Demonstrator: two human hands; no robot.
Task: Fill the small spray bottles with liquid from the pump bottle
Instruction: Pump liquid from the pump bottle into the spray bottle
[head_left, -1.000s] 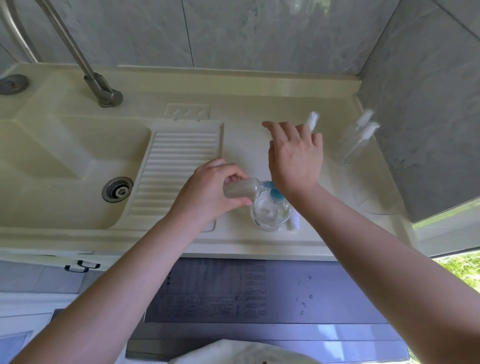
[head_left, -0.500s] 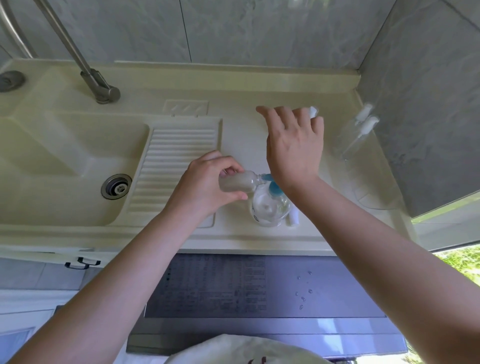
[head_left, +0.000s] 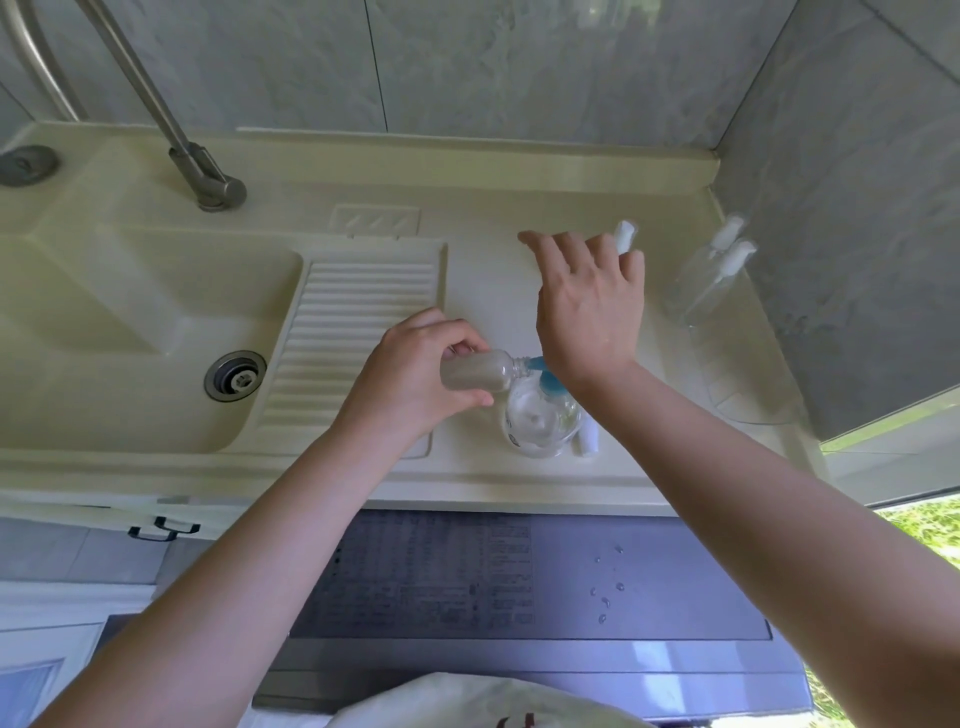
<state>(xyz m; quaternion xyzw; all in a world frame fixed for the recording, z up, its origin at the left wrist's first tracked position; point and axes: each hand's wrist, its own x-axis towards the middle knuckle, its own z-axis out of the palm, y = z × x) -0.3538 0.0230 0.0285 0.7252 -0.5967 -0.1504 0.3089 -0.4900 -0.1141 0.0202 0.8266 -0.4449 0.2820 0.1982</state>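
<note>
Cream counter (head_left: 493, 296) beside the sink holds the pump bottle (head_left: 543, 418); since a second ago little has shifted — the small spray bottle (head_left: 475, 370) stays tipped at the blue pump spout (head_left: 540, 366), so filling looks underway. The left hand (head_left: 410, 382) grips that bottle; the right hand (head_left: 589, 306), fingers spread, presses the pump with its heel — spare spray bottles (head_left: 714, 278) lie to the pump bottle's far right.

The cream worktop (head_left: 519, 171) looks smooth and slightly glossy, with a ribbed washboard area (head_left: 358, 332). The grey metal tap (head_left: 202, 171) is brushed. The clear plastic pump bottle (head_left: 540, 421) and small translucent plastic spray bottle (head_left: 478, 370) are shiny.
</note>
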